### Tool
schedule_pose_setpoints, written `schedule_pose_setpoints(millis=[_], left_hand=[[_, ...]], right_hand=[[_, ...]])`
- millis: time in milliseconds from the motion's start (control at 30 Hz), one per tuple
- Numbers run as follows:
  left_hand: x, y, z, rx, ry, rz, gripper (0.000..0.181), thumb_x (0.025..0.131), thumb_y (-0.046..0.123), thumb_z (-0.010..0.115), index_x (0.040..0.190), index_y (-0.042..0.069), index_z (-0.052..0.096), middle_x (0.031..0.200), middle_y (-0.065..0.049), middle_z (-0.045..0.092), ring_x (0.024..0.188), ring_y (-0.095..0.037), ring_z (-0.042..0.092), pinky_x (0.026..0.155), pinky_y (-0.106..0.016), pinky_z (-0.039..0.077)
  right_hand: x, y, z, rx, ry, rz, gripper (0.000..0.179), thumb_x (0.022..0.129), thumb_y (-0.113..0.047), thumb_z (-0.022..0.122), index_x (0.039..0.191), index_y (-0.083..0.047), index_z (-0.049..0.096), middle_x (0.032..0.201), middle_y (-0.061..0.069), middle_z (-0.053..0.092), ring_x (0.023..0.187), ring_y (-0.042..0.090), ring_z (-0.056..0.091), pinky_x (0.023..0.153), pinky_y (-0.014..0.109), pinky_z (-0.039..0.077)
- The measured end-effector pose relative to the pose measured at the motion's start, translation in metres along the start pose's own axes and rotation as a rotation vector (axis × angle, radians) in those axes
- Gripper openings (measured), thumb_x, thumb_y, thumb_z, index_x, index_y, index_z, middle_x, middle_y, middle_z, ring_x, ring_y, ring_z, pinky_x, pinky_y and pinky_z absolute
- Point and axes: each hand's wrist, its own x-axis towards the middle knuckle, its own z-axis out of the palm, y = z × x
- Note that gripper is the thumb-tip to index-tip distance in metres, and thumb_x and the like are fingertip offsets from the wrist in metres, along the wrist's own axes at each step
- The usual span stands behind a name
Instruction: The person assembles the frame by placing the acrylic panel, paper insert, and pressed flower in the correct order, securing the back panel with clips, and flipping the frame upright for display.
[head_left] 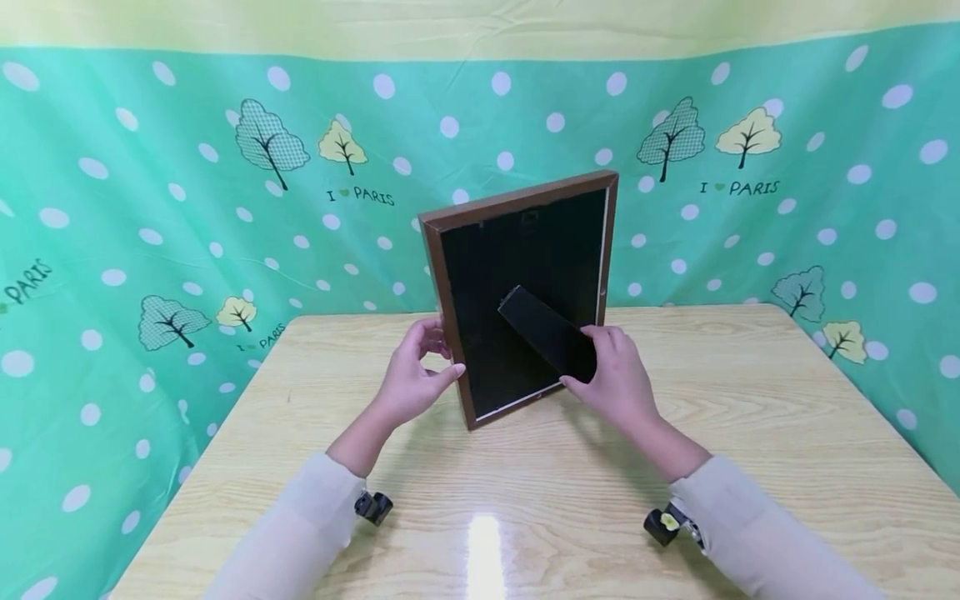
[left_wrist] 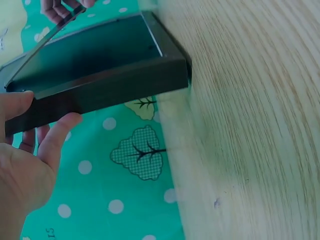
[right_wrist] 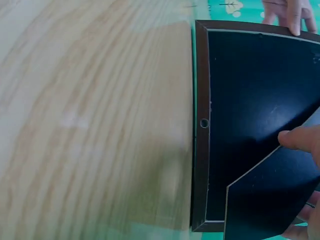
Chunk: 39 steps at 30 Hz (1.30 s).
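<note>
A picture frame (head_left: 525,242) with a brown border and black backing stands nearly upright, its back towards me, with its lower edge close over the table. My left hand (head_left: 412,375) grips the frame's left side, thumb on the back face and fingers behind, as the left wrist view shows. From the backing a black stand leg (head_left: 543,329) swings out slantwise, down to the right. My right hand (head_left: 618,379) pinches that leg near its wide lower end, thumb on one edge and fingers on the other. The frame's front is hidden.
The light wooden table (head_left: 510,475) runs under both forearms. Behind it hangs a green curtain (head_left: 480,108) with white dots and printed trees. A small black camera (head_left: 373,507) sits at the left wrist, another camera (head_left: 663,525) at the right.
</note>
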Motion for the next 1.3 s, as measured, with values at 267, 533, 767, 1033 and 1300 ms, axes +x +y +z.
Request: schedule_pose_setpoints(millis=[267, 533, 767, 1033, 1300], left_hand=[[-0.003, 0.003, 0.005, 0.088, 0.001, 0.105, 0.060, 0.082, 0.004, 0.078, 0.131, 0.008, 0.045, 0.108, -0.011, 0.059, 0.098, -0.025, 0.058, 0.065, -0.028, 0.058], [-0.006, 0.008, 0.009, 0.128, 0.026, 0.198, 0.057, 0.080, 0.001, 0.078, 0.128, 0.006, 0.048, 0.107, -0.010, 0.059, 0.095, -0.023, 0.057, 0.060, -0.027, 0.057], [-0.008, 0.007, 0.009, 0.198, 0.055, 0.321, 0.055, 0.077, -0.005, 0.078, 0.124, 0.003, 0.049, 0.097, -0.011, 0.058, 0.091, -0.023, 0.058, 0.056, -0.024, 0.056], [-0.008, 0.004, 0.011, 0.280, 0.116, 0.472, 0.054, 0.071, -0.007, 0.081, 0.117, -0.001, 0.052, 0.091, -0.011, 0.060, 0.083, -0.024, 0.061, 0.053, -0.025, 0.055], [-0.006, 0.006, 0.019, 0.363, 0.121, 0.585, 0.052, 0.067, -0.007, 0.083, 0.112, 0.000, 0.059, 0.088, -0.009, 0.063, 0.079, -0.021, 0.062, 0.052, -0.029, 0.055]], right_hand=[[-0.005, 0.004, -0.006, -0.046, 0.020, -0.050, 0.075, 0.067, -0.022, 0.088, 0.125, 0.005, 0.050, 0.113, 0.022, 0.058, 0.103, 0.037, 0.052, 0.083, 0.050, 0.051], [-0.007, 0.010, -0.011, -0.040, 0.045, -0.107, 0.072, 0.064, -0.019, 0.089, 0.119, 0.006, 0.052, 0.108, 0.022, 0.058, 0.097, 0.037, 0.053, 0.082, 0.049, 0.049], [-0.007, 0.014, -0.009, -0.029, 0.074, -0.130, 0.072, 0.061, -0.016, 0.090, 0.118, 0.007, 0.053, 0.109, 0.024, 0.054, 0.101, 0.040, 0.050, 0.085, 0.050, 0.048], [-0.005, 0.017, -0.008, -0.003, 0.065, -0.116, 0.070, 0.064, -0.015, 0.088, 0.122, 0.006, 0.055, 0.112, 0.022, 0.056, 0.105, 0.040, 0.051, 0.086, 0.052, 0.048], [-0.010, 0.040, -0.008, 0.065, 0.036, -0.105, 0.070, 0.064, -0.015, 0.089, 0.125, 0.003, 0.058, 0.116, 0.020, 0.059, 0.108, 0.038, 0.053, 0.091, 0.053, 0.046]])
